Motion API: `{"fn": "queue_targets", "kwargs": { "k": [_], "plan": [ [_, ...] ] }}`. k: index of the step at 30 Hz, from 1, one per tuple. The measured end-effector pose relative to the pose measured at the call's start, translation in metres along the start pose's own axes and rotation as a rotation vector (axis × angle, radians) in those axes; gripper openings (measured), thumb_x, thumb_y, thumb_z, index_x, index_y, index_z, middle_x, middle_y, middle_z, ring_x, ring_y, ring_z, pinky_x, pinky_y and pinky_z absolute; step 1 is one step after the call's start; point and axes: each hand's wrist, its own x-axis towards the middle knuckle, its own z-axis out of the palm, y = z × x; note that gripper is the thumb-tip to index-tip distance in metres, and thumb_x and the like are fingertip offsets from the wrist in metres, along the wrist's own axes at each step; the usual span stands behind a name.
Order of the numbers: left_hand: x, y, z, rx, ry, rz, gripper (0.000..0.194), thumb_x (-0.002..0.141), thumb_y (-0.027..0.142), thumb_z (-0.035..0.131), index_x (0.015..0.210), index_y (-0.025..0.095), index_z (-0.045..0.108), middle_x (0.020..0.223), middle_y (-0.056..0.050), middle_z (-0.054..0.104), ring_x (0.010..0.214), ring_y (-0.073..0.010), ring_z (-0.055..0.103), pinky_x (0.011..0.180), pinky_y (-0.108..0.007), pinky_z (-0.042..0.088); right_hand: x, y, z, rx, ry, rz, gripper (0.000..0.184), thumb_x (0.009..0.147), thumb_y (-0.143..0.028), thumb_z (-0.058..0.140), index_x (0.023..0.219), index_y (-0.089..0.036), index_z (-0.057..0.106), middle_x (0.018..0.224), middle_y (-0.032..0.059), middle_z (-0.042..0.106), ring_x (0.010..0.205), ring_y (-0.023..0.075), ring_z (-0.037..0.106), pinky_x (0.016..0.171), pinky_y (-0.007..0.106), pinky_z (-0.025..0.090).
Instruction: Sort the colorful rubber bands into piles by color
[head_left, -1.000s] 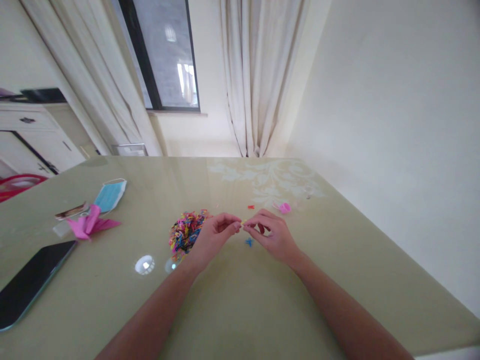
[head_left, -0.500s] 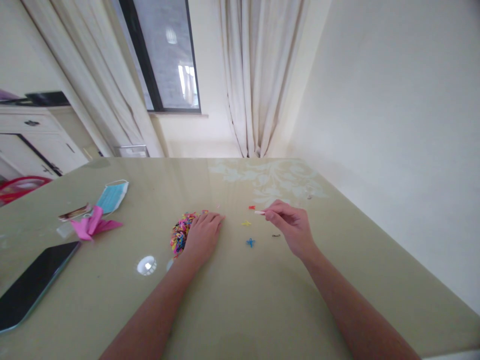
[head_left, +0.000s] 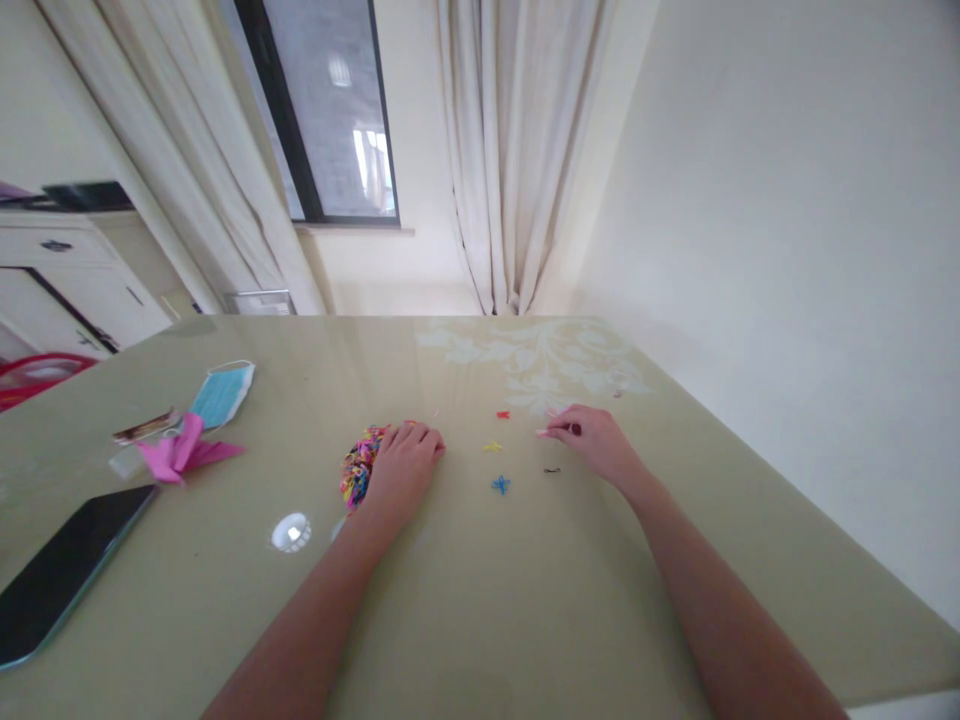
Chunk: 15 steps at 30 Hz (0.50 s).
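Note:
My left hand (head_left: 401, 468) rests on the right side of a heap of small colourful rubber bands (head_left: 358, 466), its fingers curled down onto the pile. My right hand (head_left: 592, 440) lies farther right on the table with its fingers pinched round a small pink thing that I cannot name. Between the hands lie a yellow band figure (head_left: 492, 447), a blue one (head_left: 500, 485) and a red one (head_left: 502, 414). A small dark piece (head_left: 552, 470) sits just below my right hand.
The olive glass-topped table (head_left: 480, 600) ends at a wall on the right. On its left lie a dark phone (head_left: 64, 570), a pink folded paper (head_left: 180, 452), a blue face mask (head_left: 223, 392) and a small wrapper (head_left: 142, 427). Curtains and a window stand behind.
The hands, pinched together a second ago, have parted. My left hand dropped onto the band heap. My right hand moved right and farther away; a yellow figure now lies on the table.

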Motion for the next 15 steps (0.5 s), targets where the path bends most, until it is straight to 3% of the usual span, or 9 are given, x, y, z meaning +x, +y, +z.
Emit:
{"fn": "queue_targets", "kwargs": {
  "k": [9, 15],
  "plan": [
    [0.001, -0.001, 0.003, -0.034, -0.003, -0.027, 0.018, 0.101, 0.026, 0.055, 0.096, 0.023, 0.072, 0.109, -0.010, 0.075, 0.113, -0.0300, 0.065, 0.105, -0.048, 0.040, 0.001, 0.012, 0.019, -0.135, 0.026, 0.011, 0.023, 0.097, -0.028, 0.064, 0.092, -0.026, 0.086, 0.093, 0.0089, 0.076, 0.076, 0.0205, 0.067, 0.074, 0.033, 0.048],
    [0.003, 0.000, 0.000, -0.149, 0.086, -0.041, 0.021, 0.103, 0.023, 0.049, 0.100, 0.021, 0.069, 0.106, -0.010, 0.076, 0.108, -0.0296, 0.067, 0.100, -0.046, 0.044, 0.001, 0.017, 0.016, -0.181, -0.002, 0.052, 0.021, 0.096, -0.025, 0.065, 0.094, -0.024, 0.086, 0.097, 0.0106, 0.077, 0.081, 0.0232, 0.068, 0.075, 0.035, 0.049]
  ]
}}
